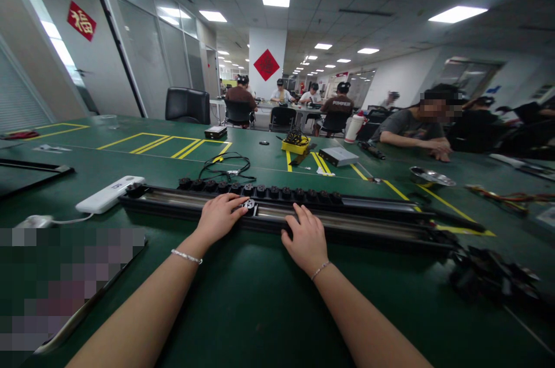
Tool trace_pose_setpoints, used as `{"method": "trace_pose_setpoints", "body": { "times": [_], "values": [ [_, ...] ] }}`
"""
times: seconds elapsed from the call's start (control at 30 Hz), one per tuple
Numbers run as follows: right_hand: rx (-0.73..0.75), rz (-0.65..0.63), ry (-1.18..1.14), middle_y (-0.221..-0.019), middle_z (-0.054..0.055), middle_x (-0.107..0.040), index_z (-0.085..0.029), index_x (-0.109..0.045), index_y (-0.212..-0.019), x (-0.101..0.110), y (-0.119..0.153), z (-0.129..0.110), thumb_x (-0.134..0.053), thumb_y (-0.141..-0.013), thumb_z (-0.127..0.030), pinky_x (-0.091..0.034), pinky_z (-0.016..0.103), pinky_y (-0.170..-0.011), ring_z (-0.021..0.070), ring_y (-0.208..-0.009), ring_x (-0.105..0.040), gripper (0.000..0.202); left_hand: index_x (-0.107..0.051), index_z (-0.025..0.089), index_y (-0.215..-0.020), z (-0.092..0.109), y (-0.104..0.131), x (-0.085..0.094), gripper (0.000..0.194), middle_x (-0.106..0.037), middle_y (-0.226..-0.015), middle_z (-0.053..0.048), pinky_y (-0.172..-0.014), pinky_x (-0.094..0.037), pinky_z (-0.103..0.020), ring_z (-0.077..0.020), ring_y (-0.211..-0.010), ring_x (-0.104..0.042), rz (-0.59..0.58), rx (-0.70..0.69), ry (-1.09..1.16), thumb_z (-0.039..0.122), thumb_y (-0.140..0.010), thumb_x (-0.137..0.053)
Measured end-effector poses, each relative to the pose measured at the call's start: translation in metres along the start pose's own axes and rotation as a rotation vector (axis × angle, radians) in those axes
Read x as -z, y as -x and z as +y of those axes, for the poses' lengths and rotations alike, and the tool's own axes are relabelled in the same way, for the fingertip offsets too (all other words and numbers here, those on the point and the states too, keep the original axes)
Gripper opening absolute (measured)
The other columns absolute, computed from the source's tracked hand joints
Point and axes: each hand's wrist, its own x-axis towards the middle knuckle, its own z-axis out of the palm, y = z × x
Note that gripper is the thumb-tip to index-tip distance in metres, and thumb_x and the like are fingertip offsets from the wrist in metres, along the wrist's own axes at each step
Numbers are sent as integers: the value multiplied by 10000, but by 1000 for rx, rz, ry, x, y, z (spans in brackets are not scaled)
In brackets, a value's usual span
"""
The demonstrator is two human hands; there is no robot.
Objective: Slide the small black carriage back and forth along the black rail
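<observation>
A long black power track (368, 228) with a metallic channel lies across the green table before me. The thumb and fingertips of my left hand (220, 216) close on a small black-and-silver socket module (250, 205) sitting in that channel. My right hand (307, 236) rests on the track a little to the right, fingers spread and holding nothing. Just behind runs a second dark rail (377, 204), with a row of several round black socket modules (274, 192) along its left part. The undersides of my fingers are hidden.
A white power strip (108, 194) lies at the track's left end. Black cables (228, 167), a yellow tray (296, 145), a grey box (338, 156) and a metal bowl (431, 176) stand farther back. Dark parts (489, 275) lie right. A person (416, 128) sits across.
</observation>
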Motion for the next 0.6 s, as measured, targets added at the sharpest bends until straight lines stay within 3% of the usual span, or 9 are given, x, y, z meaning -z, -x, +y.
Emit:
{"method": "trace_pose_setpoints", "body": {
  "times": [0.2, 0.6],
  "values": [
    [-4, 2, 10, -1362, 84, -443, -239, -612, -969, -1, 0, 0, -526, -784, -300, -290, 406, -984, 255, -1269, -342, 213, -547, 397, -1175, 5, 1, 2, 369, -566, -1237, 28, -1017, -270, -457, -208, -1144, -484, 6, 34, 16, 506, -856, -395],
    [-2, 8, 6, -1360, 88, -445, -237, -612, -968, -1, 1, 0, -519, -785, -297, -298, 416, -979, 259, -1269, -344, 214, -551, 407, -1161, 5, 3, 0, 356, -566, -1233, 31, -1041, -226, -492, -205, -1162, -475, 26, 44, 31, 502, -856, -395]
  ]
}}
